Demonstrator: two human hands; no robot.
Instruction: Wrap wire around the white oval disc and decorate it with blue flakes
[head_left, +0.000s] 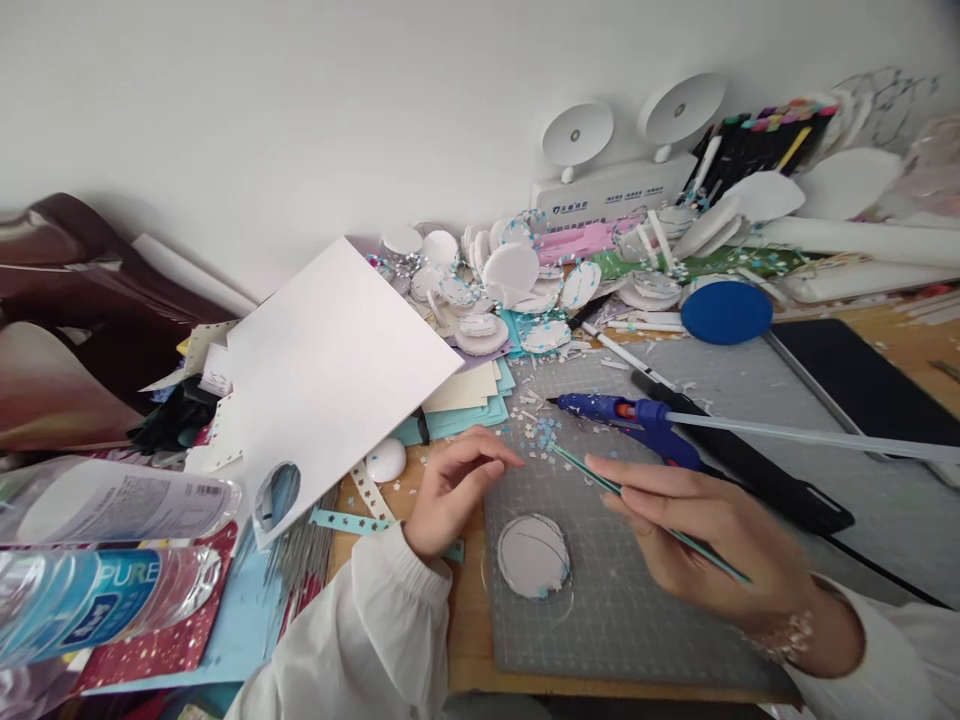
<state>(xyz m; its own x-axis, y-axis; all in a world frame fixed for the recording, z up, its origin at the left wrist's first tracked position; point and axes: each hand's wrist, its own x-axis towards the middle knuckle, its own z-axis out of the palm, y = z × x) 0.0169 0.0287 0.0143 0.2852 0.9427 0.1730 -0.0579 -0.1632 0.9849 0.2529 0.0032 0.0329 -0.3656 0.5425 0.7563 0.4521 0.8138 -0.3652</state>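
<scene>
Tweezers (579,467), slim and teal, are pinched between the thumb and fingers of the right hand (697,520), with the tips reaching in beside a scatter of tiny blue-and-white confetti pieces (545,432). Going by a clock centred on the round white disc (534,555), that confetti sits around 12. The disc itself lies flat on a grey gridded cutting mat (600,640), with a thin dark curved line across its face and a few bits of blue at its lower edge. Left hand (459,480) is at about 10 o'clock, released, fingers loosely bent over the mat's edge.

Everything else is pretty crowded, lol. At 1 o'clock there's a blue glue gun (652,415) with a long translucent stick out the back, plus a flat blue oval piece (726,312) further out. Black-screened phone (862,370) is at 2. Big heap of white discs with blue-dotted strands (510,272) near 12, well back. Big white square board (341,370) between 10 and 11, clear plastic water bottle (112,600) at 9. Wooden counter (471,640) underneath.
</scene>
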